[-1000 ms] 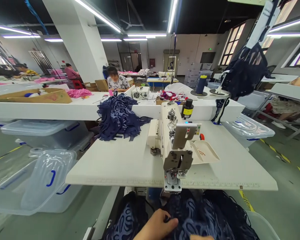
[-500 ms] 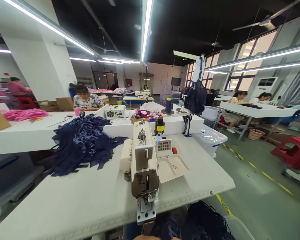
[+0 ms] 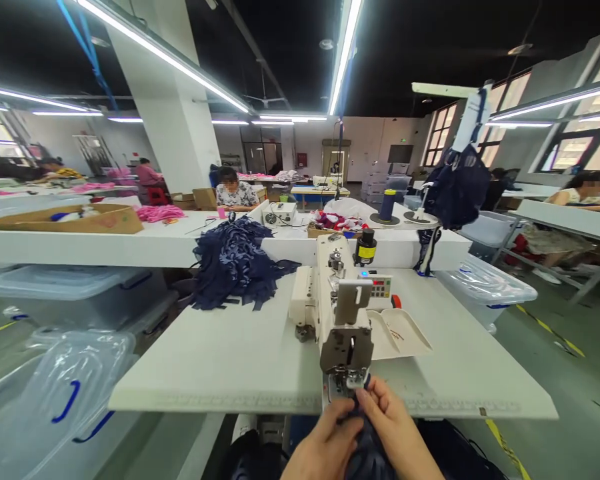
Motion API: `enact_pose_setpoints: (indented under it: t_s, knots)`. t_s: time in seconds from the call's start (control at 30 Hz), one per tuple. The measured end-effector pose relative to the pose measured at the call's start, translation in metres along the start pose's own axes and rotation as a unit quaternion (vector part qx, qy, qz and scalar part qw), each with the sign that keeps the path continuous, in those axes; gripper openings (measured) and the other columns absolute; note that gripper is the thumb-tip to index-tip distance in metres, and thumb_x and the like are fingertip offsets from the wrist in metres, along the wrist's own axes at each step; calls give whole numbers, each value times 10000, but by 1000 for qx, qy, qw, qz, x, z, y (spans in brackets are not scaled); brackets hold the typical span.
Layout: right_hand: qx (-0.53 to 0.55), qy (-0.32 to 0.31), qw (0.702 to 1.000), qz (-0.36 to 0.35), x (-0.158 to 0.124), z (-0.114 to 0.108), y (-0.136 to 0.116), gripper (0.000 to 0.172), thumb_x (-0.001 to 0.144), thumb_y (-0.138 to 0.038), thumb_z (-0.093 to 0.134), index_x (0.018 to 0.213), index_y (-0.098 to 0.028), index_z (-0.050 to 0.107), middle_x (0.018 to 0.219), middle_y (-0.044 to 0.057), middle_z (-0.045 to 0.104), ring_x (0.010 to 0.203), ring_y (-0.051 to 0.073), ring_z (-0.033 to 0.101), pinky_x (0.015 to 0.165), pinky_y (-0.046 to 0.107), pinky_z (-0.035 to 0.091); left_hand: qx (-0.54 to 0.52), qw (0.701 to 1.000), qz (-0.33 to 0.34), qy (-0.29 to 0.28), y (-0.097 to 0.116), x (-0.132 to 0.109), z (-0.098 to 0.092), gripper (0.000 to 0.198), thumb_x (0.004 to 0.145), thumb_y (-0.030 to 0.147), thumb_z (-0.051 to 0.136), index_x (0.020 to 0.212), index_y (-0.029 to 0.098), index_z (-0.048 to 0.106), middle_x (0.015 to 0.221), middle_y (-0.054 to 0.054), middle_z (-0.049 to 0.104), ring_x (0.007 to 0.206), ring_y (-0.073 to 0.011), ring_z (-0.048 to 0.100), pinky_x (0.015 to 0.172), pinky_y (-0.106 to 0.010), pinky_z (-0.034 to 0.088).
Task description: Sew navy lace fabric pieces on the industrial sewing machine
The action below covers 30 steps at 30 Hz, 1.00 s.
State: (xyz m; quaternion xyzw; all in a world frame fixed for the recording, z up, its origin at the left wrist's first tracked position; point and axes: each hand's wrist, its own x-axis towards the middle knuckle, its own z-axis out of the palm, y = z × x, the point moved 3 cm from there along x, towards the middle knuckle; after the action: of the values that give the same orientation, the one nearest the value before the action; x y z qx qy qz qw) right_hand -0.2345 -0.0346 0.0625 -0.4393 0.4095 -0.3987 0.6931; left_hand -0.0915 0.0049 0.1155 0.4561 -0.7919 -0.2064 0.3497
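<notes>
Both hands are at the front end of a white sewing machine [image 3: 333, 293], just below its needle area. My left hand [image 3: 323, 440] pinches dark navy fabric [image 3: 365, 447] that hangs down between the hands. Close beside it, my right hand [image 3: 390, 420] grips the same cloth near the presser foot [image 3: 347, 381], its fingertips touching the machine's working end. The cloth's upper edge is partly hidden by my fingers. A heap of navy strappy garments [image 3: 235, 263] lies on the table left of the machine.
Right of the machine sit a beige two-part tray [image 3: 415, 333] with small brown bits and a control panel [image 3: 381, 287]. A navy thread cone [image 3: 388, 207] stands behind. Plastic bins [image 3: 80, 387] fill the left floor. A person [image 3: 235, 190] sits at the far table.
The view has swung left, so the machine sits farther right. Both my hands have come up to the machine's front with navy fabric between them.
</notes>
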Motion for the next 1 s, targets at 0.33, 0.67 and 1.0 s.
enact_pose_setpoints:
  t_s: [0.33,0.67,1.0]
  knots:
    - [-287,69,955,-11,39,-3,-8,636,879,-571,383,1313,-120,496,1245,156,482,1147,233,451,973,319,374,237,969,8,-68,-13,-21,4,419,885,27,397,1280,82,528,1286,-95,526,965,-208,585,862,-297,514]
    - [-294,67,950,-78,48,-2,-17,628,832,-507,401,1133,25,544,1170,239,528,1105,257,495,998,337,383,253,949,59,179,-41,-29,50,463,957,95,138,1238,122,504,1191,-75,533,993,-145,538,866,-230,444]
    - [-300,70,947,-85,51,-7,-12,605,815,-442,410,1241,-24,509,1234,205,533,1134,225,530,985,324,427,367,928,3,-60,-31,-9,42,538,934,309,414,1416,71,438,1293,-205,453,1123,-251,511,946,-339,469]
